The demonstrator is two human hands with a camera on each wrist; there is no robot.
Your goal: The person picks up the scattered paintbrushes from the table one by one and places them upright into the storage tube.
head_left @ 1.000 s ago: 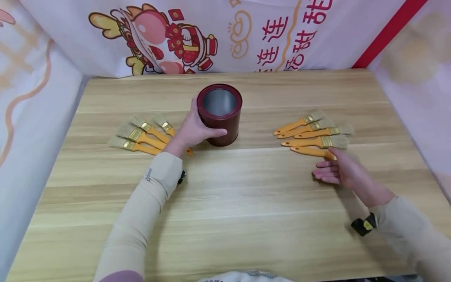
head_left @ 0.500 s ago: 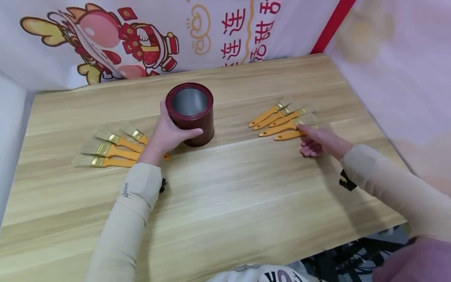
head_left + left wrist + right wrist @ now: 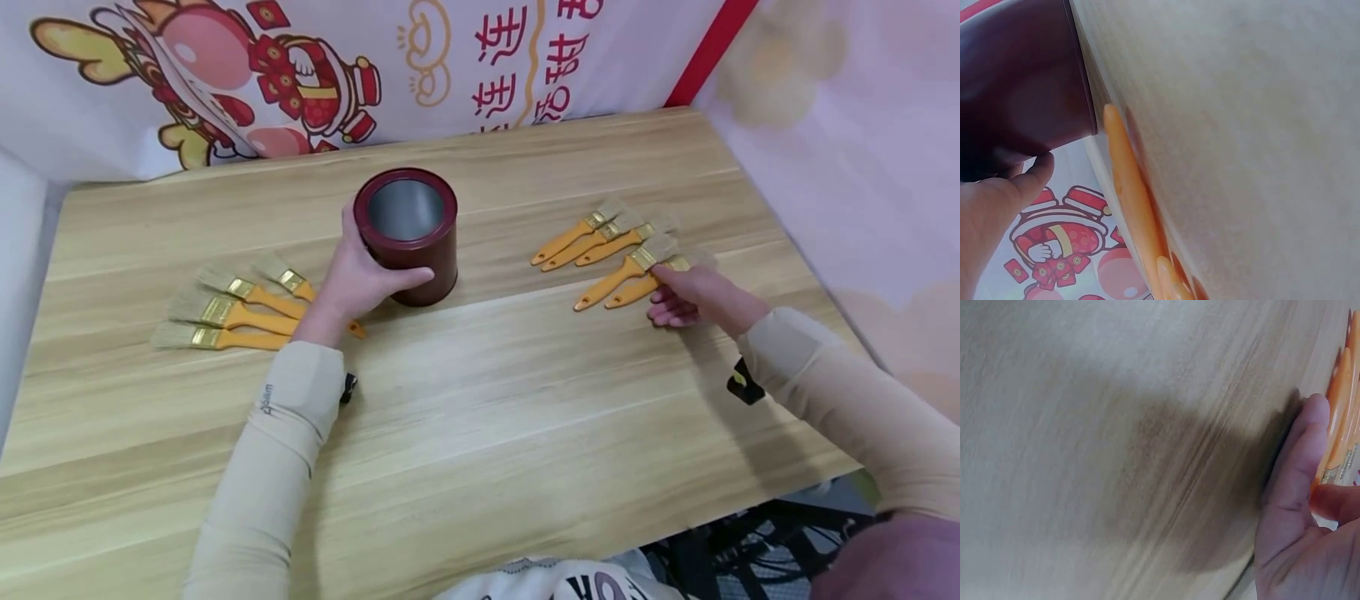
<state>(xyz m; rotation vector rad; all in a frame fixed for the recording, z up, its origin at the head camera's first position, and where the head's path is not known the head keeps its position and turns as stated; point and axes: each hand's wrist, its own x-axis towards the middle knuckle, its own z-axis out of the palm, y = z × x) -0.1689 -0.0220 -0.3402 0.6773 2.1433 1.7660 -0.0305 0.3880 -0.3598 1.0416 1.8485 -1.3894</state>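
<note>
A dark red cylindrical can (image 3: 420, 271), hollow with a metallic inside, stands upright on the table. My left hand (image 3: 356, 279) grips it from the left side, thumb across the front and fingers behind. In the left wrist view, the can (image 3: 1022, 81) fills the upper left, with fingers against its wall. On the right, my right hand (image 3: 693, 296) pinches the nearest paintbrush (image 3: 633, 292) of a fanned group, thumb on top. Another orange-handled paintbrush (image 3: 603, 285) lies right against it. In the right wrist view, thumb and fingers close near orange handles (image 3: 1338, 425).
Several paintbrushes (image 3: 258, 321) lie fanned on the left, partly hidden behind my left forearm. Three more paintbrushes (image 3: 600, 237) lie behind the right hand. A printed cloth (image 3: 435, 58) hangs along the table's (image 3: 480, 417) back edge.
My right hand has come to the nearest right-hand brush and pinches it. The two nearest brushes have shifted toward me, apart from the other three. The left hand still holds the can; the head view has turned.
</note>
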